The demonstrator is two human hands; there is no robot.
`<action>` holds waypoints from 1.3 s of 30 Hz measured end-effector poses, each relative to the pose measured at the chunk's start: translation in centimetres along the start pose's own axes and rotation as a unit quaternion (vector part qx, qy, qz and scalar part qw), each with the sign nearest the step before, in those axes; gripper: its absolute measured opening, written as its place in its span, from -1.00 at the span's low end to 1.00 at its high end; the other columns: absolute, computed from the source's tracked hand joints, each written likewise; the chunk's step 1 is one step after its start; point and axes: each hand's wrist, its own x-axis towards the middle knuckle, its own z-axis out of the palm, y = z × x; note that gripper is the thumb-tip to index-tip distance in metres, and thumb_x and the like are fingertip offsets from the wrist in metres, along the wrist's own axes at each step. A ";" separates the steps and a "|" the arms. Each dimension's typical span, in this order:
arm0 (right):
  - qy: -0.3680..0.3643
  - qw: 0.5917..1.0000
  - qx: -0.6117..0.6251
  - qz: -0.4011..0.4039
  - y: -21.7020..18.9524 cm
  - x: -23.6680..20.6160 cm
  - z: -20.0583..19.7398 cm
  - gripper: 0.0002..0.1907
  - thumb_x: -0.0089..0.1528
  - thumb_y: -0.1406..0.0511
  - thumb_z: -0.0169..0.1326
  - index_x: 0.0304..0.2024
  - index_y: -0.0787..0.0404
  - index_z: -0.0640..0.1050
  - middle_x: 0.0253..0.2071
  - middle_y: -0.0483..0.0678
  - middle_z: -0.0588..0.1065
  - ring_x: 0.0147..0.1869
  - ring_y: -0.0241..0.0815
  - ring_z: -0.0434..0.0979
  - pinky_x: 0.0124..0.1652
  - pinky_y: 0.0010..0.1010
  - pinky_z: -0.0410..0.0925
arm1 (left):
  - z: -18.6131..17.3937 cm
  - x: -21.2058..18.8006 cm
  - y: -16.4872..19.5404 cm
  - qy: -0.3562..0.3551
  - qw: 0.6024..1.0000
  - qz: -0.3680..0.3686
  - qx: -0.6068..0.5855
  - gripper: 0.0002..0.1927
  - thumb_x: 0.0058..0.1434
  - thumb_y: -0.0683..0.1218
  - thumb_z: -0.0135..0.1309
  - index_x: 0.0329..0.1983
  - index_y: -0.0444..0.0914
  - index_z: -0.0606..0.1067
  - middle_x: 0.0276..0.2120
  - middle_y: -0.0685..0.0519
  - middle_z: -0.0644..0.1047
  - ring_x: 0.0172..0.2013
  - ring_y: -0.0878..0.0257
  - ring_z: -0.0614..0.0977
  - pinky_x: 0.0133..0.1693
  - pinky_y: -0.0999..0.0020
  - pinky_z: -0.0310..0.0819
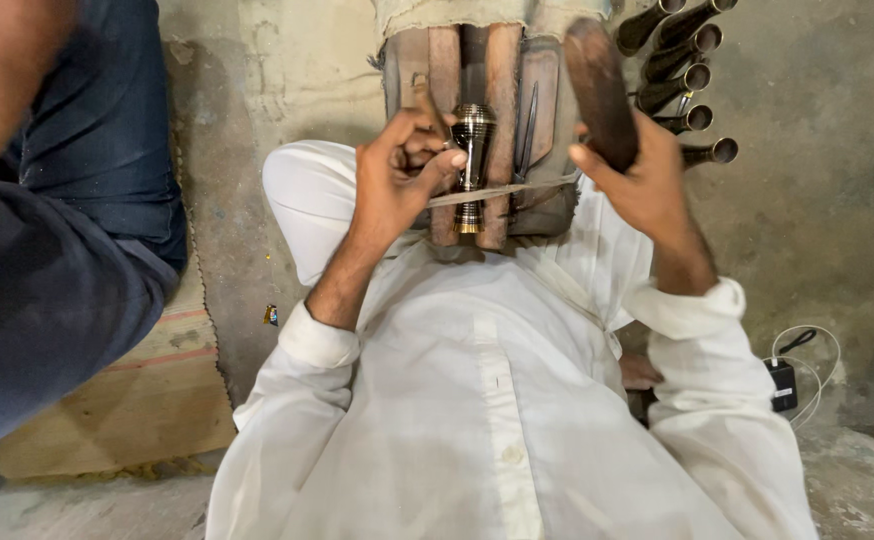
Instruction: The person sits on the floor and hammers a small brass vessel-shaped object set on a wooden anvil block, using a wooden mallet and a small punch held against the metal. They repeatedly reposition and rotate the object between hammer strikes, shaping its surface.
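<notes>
Concrete floor (837, 230); hands grip spindle (473, 140) (ribbed).

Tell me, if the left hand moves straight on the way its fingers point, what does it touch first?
Probably the metal spindle: the left hand points right, its fingertips already at or very near it. Depth is unclear, so contact cannot be confirmed.

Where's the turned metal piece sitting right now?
In the head view, the turned metal piece stands upright at top centre, against the wooden slats, just right of the left hand and left of the right hand.
</notes>
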 end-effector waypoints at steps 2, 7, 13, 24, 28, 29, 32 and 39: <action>-0.025 0.998 -0.010 -0.061 -1.4 2.2 2.2 -0.57 0.31 0.14 0.30 0.08 0.27 0.56 -0.24 -0.14 0.60 -0.35 -0.30 0.54 -0.30 -0.42 0.42 | 0.0 -0.9 -0.3 0.024 0.993 -0.073 -0.093 -0.68 0.35 -0.31 0.22 0.12 -0.37 0.44 -0.29 -0.04 0.67 -0.28 0.36 0.71 -0.23 0.48 0.66; -0.057 0.955 -0.254 -0.145 -5.8 6.6 5.8 -0.45 0.22 -0.02 0.42 -0.18 0.33 0.59 -0.35 0.06 0.50 -0.29 -0.01 0.53 -0.27 -0.16 0.33 | -0.1 -1.9 -0.6 0.046 0.991 -0.075 -0.102 -0.68 0.36 -0.32 0.19 0.13 -0.39 0.41 -0.28 -0.02 0.68 -0.23 0.35 0.73 -0.18 0.47 0.68; -0.042 0.920 -0.337 -0.194 -8.0 7.4 6.5 -0.42 0.06 -0.06 0.50 -0.20 0.26 0.64 -0.32 0.08 0.53 -0.25 0.18 0.57 -0.28 -0.04 0.34 | 1.5 -2.0 -0.8 0.099 0.983 -0.086 -0.130 -0.66 0.34 -0.32 0.21 0.13 -0.39 0.41 -0.30 0.00 0.65 -0.27 0.38 0.69 -0.20 0.48 0.66; -0.170 0.918 -0.322 -0.156 -7.8 8.4 -0.8 -0.62 0.28 0.14 0.37 -0.12 0.29 0.56 -0.45 0.11 0.50 -0.39 0.02 0.58 -0.36 -0.17 0.34 | 5.4 -1.5 -2.3 0.137 0.990 0.011 -0.041 -0.71 0.35 -0.22 0.25 0.05 -0.37 0.42 -0.29 0.01 0.66 -0.26 0.40 0.70 -0.24 0.51 0.64; -0.110 0.882 -0.319 -0.329 -9.4 7.4 -2.6 -0.72 0.37 0.28 0.32 -0.03 0.33 0.55 -0.31 0.08 0.55 -0.26 -0.02 0.61 -0.24 -0.26 0.38 | 5.7 -2.1 -2.4 0.152 0.988 0.017 0.011 -0.73 0.36 -0.19 0.25 0.01 -0.36 0.43 -0.35 0.01 0.65 -0.33 0.42 0.67 -0.28 0.52 0.60; -0.089 0.868 -0.327 -0.363 -10.0 7.2 -2.8 -0.75 0.37 0.32 0.31 -0.02 0.34 0.55 -0.28 0.07 0.55 -0.24 -0.02 0.61 -0.21 -0.26 0.38 | 5.8 -2.2 -2.4 0.155 0.987 0.018 0.024 -0.74 0.37 -0.19 0.25 0.00 -0.35 0.43 -0.37 0.01 0.64 -0.34 0.42 0.66 -0.29 0.52 0.58; -0.061 0.751 -0.487 -0.442 -12.0 6.5 -3.3 -0.78 0.24 0.34 0.29 -0.08 0.18 0.58 -0.26 -0.10 0.56 -0.18 -0.15 0.57 -0.14 -0.31 0.37 | 5.9 -2.5 -2.2 0.156 0.981 0.032 0.107 -0.74 0.35 -0.17 0.33 -0.16 -0.32 0.43 -0.54 0.02 0.54 -0.52 0.37 0.54 -0.45 0.45 0.44; -0.034 0.599 -0.631 -0.493 -14.4 5.7 -3.8 -0.86 0.20 0.29 0.23 -0.23 0.05 0.53 -0.30 -0.26 0.44 -0.10 -0.30 0.47 -0.12 -0.40 0.24 | 5.8 -2.7 -2.2 0.149 0.973 0.116 0.133 -0.73 0.37 -0.14 0.27 -0.15 -0.33 0.39 -0.50 0.04 0.56 -0.53 0.35 0.61 -0.49 0.40 0.46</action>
